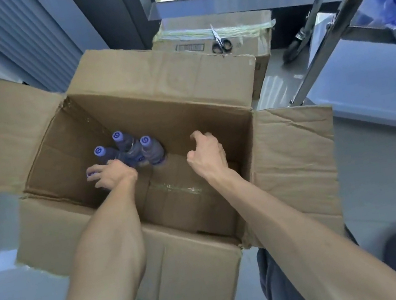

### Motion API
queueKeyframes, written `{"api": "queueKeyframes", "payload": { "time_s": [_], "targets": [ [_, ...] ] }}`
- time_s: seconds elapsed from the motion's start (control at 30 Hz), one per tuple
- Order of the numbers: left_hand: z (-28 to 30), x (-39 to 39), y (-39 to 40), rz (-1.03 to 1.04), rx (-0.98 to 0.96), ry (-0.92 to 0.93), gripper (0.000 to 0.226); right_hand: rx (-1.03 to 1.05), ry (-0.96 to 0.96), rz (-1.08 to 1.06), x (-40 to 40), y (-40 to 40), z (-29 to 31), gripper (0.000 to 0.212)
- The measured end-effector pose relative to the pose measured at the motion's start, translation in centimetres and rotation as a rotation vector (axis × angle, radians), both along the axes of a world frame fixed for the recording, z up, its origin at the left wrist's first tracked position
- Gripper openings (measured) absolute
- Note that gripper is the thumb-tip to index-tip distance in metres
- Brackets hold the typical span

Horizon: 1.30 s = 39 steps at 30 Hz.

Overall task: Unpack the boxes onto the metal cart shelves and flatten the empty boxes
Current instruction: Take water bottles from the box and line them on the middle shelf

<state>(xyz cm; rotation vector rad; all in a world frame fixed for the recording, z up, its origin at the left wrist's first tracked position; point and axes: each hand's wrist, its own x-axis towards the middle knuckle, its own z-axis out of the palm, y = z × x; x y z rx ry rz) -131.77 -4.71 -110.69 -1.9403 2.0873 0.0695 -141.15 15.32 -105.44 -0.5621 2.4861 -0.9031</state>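
Both arms reach deep into the open box (115, 106), nearly emptied. The left hand (110, 174) curls its fingers round a bottle (92, 174) beside three others (136, 149); the right hand (206, 152) hovers near them, fingers loosely bent, holding nothing, likely going for another.

We reach both bare forearms forward and down. Our left hand (110, 174) lies lowest, its fingers curled round a bottle cap (91, 174). Our right hand (206, 152) hovers higher, fingers loosely curled with nothing in its grip.
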Motion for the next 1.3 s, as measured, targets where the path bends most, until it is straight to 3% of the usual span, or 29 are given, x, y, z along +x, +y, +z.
{"api": "queueKeyframes", "payload": {
  "time_s": [0.17, 0.33, 0.5, 0.63, 0.77, 0.93, 1.03, 1.2, 1.3],
  "targets": [
    [0.6, -0.2, -2.3, -0.045, -0.084, -0.075, 0.037, 0.02, -0.028, -0.017, -0.2, 0.2, -0.4, 0.047],
    [1.4, 1.9, -3.0, -0.05, 0.042, -0.096, 0.04, -0.009, -0.047, -0.006, -0.3, 0.0, -1.0, 0.048],
    [4.1, 2.1, 0.2, -0.273, 0.103, -0.035, 0.037, -0.002, -0.113, 0.02, 0.1, 0.0, -0.3, 0.046],
    [9.3, 0.3, 1.2, -0.214, 0.182, 0.299, 0.042, -0.11, -0.219, 0.015, 0.8, 0.2, 1.1, 0.049],
    [16.6, -1.8, 1.8, -0.372, 0.533, 0.676, 0.019, -0.364, -0.401, -0.109, -0.5, 1.7, 4.5, 0.044],
    [28.8, -8.2, 5.7, -0.622, 0.561, 0.921, 0.034, -0.544, -0.239, 0.016, -3.5, 5.2, 12.0, 0.06],
    [34.5, -11.8, 9.9, -0.716, 0.544, 1.051, 0.032, -0.646, -0.182, 0.055, -6.5, 7.7, 17.0, 0.067],
    [37.8, -16.3, 18.7, -0.497, 0.633, 1.575, 0.036, -0.923, -0.165, -0.144, -9.5, 13.2, 22.2, 0.054],
    [37.7, -18.2, 24.1, -0.415, 0.678, 1.656, 0.032, -1.019, -0.186, -0.241, -11.0, 17.9, 23.6, 0.052]
  ]
}}
